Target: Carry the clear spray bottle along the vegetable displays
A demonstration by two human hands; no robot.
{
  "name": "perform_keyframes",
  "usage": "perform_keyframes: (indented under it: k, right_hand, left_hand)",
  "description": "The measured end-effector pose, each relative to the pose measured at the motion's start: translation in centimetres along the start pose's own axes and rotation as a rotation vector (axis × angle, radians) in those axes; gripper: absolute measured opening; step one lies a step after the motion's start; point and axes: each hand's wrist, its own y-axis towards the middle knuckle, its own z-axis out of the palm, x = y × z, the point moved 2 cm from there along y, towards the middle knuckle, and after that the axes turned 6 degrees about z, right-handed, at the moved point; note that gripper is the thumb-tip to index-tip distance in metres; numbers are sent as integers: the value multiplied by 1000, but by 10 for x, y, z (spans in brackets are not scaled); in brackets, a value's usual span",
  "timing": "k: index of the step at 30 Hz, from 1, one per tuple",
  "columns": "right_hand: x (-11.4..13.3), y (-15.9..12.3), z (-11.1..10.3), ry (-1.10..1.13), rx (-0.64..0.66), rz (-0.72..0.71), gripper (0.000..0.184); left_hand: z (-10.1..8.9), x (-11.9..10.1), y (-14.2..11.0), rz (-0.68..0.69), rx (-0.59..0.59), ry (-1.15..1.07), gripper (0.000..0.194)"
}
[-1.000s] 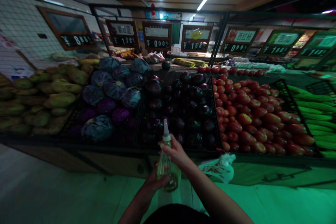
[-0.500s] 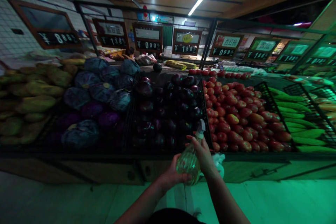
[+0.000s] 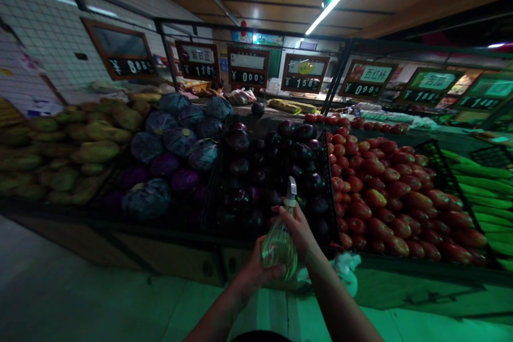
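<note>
Both my hands hold a clear spray bottle (image 3: pixel 279 248) with a pale nozzle, upright and slightly tilted, in front of the produce stand. My left hand (image 3: pixel 256 270) is closed round the lower body of the bottle. Higher up, my right hand (image 3: pixel 294 224) grips the neck just under the spray head; some of its fingers are hidden behind the bottle. Dark eggplants (image 3: pixel 276 163) lie in a black crate just beyond the nozzle. Red tomatoes (image 3: pixel 380 192) fill the crate to the right of it.
Purple cabbages (image 3: pixel 172 139) and potatoes (image 3: pixel 88 139) are heaped on the left, green long vegetables (image 3: pixel 484 192) at far right. A white plastic bag (image 3: pixel 347 272) hangs at the stand's front edge. Price signs (image 3: pixel 304 74) hang from a rail above.
The view has turned left, so the stand and signs sit further right in the picture. The spray bottle stays in both hands and now appears slightly further left, in front of the eggplants.
</note>
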Motion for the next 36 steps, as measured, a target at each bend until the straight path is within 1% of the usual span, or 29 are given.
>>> perform_keyframes:
  k: [2,4,7,9,10,11,12,14,15,16,17,18,20,22,24,26,28,32,36]
  right_hand:
    - [0,3,19,-41,80,18,55]
    - [-1,5,38,-79,149,17,51]
    - [-5,5,58,-83,210,8,51]
    - [-9,4,62,-53,209,16,54]
    - [-10,4,61,-29,196,24,57]
    - [-11,3,58,-8,176,31,59]
    - [-12,2,55,7,154,35,62]
    - [-11,-1,46,-1,119,29,66]
    - [-11,-2,41,-22,109,21,67]
    - [-11,-4,37,-46,104,15,67]
    - [-11,-5,32,-70,103,14,66]
    - [-11,-6,28,-89,105,15,66]
    - [-13,-7,20,-110,112,22,67]
    - [-15,-7,12,-115,123,39,68]
    - [-16,-5,3,-113,135,55,68]
    - [-15,-2,-6,-114,140,59,69]
    - [-13,3,-16,-120,140,37,69]
    - [-11,13,-40,-141,147,0,65]
    - [-15,23,-56,-141,174,29,67]
  left_hand:
    - [-11,-2,-9,0,-64,13,93]
    - [-19,-8,-22,-13,-102,20,90]
    - [-32,-22,-42,2,-100,27,86]
    - [-45,-30,-52,-8,-93,23,82]
    - [-55,-33,-54,-28,-113,40,81]
    - [-65,-35,-55,-50,-160,88,83]
    - [-76,-36,-53,-64,-237,172,86]
    - [-96,-40,-44,-30,-435,427,89]
    - [-103,-43,-37,26,-515,577,87]
    - [-107,-46,-28,100,-567,724,83]
    - [-108,-49,-17,182,-589,862,81]
    - [-106,-52,-4,259,-584,986,82]
    - [-101,-54,23,369,-546,1191,90]
    - [-96,-53,51,406,-533,1352,99]
    - [-94,-51,75,400,-555,1491,102]
    - [-94,-49,92,388,-578,1591,97]
    - [-95,-49,102,381,-588,1647,89]
    - [-90,-56,111,372,-580,1694,82]
    - [-84,-65,116,357,-559,1709,79]
